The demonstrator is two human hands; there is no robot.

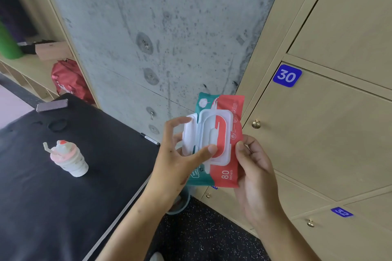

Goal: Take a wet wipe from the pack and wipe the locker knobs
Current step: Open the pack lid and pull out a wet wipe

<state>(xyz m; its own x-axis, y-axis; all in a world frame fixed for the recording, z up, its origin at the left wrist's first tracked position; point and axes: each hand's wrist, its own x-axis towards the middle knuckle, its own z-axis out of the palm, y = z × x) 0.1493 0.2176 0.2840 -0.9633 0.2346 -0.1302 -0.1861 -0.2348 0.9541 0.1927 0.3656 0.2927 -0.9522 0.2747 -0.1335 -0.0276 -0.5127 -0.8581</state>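
Note:
A red and teal wet wipe pack (228, 174) is held upright in front of me, its white plastic lid (189, 135) flipped open to the left. My right hand (257, 178) grips the pack's right edge. My left hand (180, 154) is at the lid, thumb pressed on the white opening frame, fingers curled behind the open flap. No wipe sticks out. Beige lockers stand to the right: a brass knob (256, 123) on locker 30, another knob (310, 223) under label 32, and a small knob (208, 195) below the pack.
A black table (53, 207) at left carries a pink and white cup (70, 159), a phone (52, 105), a black ring (57, 125) and a marker (150, 139). A concrete pillar (159, 27) stands behind. Shelves with a red bag (67, 78) are far left.

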